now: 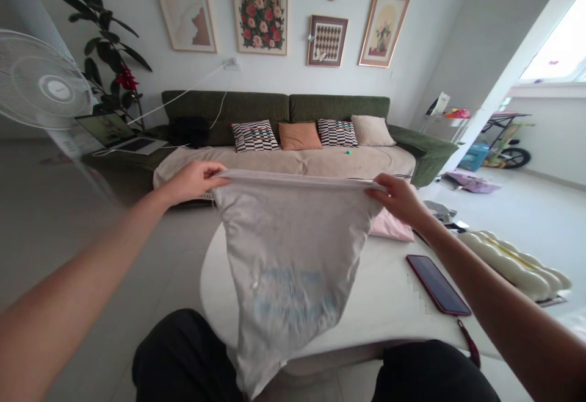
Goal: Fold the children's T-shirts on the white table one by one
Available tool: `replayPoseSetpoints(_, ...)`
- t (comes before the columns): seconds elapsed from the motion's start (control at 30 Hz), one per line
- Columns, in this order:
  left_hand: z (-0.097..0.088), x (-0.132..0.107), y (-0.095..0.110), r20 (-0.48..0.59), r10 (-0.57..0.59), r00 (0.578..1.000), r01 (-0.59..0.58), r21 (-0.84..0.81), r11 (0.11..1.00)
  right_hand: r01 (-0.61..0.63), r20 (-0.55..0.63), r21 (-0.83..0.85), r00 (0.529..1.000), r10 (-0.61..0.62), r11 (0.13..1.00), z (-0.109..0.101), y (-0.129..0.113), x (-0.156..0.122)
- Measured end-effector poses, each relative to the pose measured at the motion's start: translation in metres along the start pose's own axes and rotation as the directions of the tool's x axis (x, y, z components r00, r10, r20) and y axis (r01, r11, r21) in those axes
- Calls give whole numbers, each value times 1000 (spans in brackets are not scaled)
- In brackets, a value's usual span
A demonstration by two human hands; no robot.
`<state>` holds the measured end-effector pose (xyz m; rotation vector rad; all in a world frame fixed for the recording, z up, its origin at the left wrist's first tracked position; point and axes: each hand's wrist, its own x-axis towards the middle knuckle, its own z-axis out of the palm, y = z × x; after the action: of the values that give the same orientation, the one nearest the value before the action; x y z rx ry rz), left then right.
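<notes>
A light grey garment point(288, 255) with faint blue print hangs in front of me, stretched flat along its top edge. My left hand point(195, 179) pinches the left end of that edge, fingers closed on the cloth. At the right end, my right hand point(398, 197) grips the same edge. The cloth drapes down over the white round table point(389, 304) and ends between my knees in dark trousers. A pink folded cloth point(391, 225) lies on the table behind my right hand.
A red phone point(437, 284) lies on the table under my right forearm. Beyond the table stands a green sofa point(339, 109) with several cushions and a laptop point(123, 136). A white fan point(41, 78) stands at left, a cream ribbed object point(517, 262) at right.
</notes>
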<state>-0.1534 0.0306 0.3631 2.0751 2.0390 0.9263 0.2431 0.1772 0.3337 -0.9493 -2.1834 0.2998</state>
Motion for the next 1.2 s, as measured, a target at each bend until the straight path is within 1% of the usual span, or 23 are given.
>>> replayPoseSetpoints(0.07,-7,13,14,-226,73,971,-46,124,991,-1,-103,-50,995,-4,999,-2,-3,19)
replayPoseSetpoints(0.13,-18,13,32,-360,157,920,-81,218,973,41,-242,-124,968,-70,991,-13,-11,27)
replayPoseSetpoints(0.2,-26,3,48,-401,204,893,-111,243,964,99,-344,-166,926,-152,981,-24,-17,23)
replayPoseSetpoints(0.23,-27,-5,53,-404,209,891,-121,234,965,124,-355,-169,918,-178,978,-27,-18,17)
replayPoseSetpoints(0.3,-19,-25,54,-371,202,906,-138,191,972,156,-279,-151,941,-193,976,-25,-11,-3)
replayPoseSetpoints(0.37,3,-49,42,-252,185,950,-159,123,980,188,-134,-147,969,-208,971,-11,7,-33)
replayPoseSetpoints(0.43,39,-76,24,-57,158,986,-156,35,987,212,-17,-140,976,-216,967,12,31,-68)
replayPoseSetpoints(0.5,83,-106,6,158,118,980,-116,-27,993,173,120,-116,980,-159,978,41,55,-108)
replayPoseSetpoints(0.57,128,-138,-8,337,98,936,-83,-56,995,118,279,-106,957,-85,987,69,72,-148)
replayPoseSetpoints(0.63,165,-165,-16,478,87,874,-60,-72,996,47,420,-118,907,7,992,92,82,-184)
replayPoseSetpoints(0.67,178,-176,-18,555,89,827,-49,-87,995,14,481,-124,876,47,992,100,85,-200)
replayPoseSetpoints(0.73,197,-185,-19,669,101,736,-30,-116,993,-59,578,-121,807,119,991,109,88,-223)
replayPoseSetpoints(0.77,202,-184,-18,694,102,713,-19,-126,992,-102,621,-114,769,151,988,110,88,-231)
replayPoseSetpoints(0.8,207,-178,-18,691,97,717,-8,-130,991,-150,662,-107,727,183,983,110,88,-235)
replayPoseSetpoints(0.83,211,-168,-17,660,86,746,0,-130,992,-199,701,-98,682,209,975,108,88,-237)
replayPoseSetpoints(0.9,224,-140,-17,521,50,852,14,-117,993,-281,761,-60,608,226,958,106,86,-231)
replayPoseSetpoints(0.93,233,-125,-17,432,30,901,17,-103,995,-307,771,-33,598,219,951,106,85,-224)
replayPoseSetpoints(0.97,244,-110,-18,346,7,938,21,-77,997,-326,757,-4,617,216,945,107,84,-216)
replayPoseSetpoints(1.0,256,-96,-19,272,-21,962,32,-36,999,-354,716,27,659,229,935,110,84,-206)
replayPoseSetpoints(1.07,284,-78,-24,182,-106,978,93,77,993,-428,586,82,751,304,900,118,87,-188)
replayPoseSetpoints(1.1,297,-73,-27,167,-153,974,131,138,982,-469,524,106,776,352,877,123,91,-181)
replayPoseSetpoints(1.13,310,-71,-31,160,-194,968,162,193,968,-509,480,130,783,396,851,129,96,-174)
replayPoseSetpoints(1.2,329,-74,-38,144,-236,961,191,272,943,-575,453,163,765,457,801,140,110,-164)
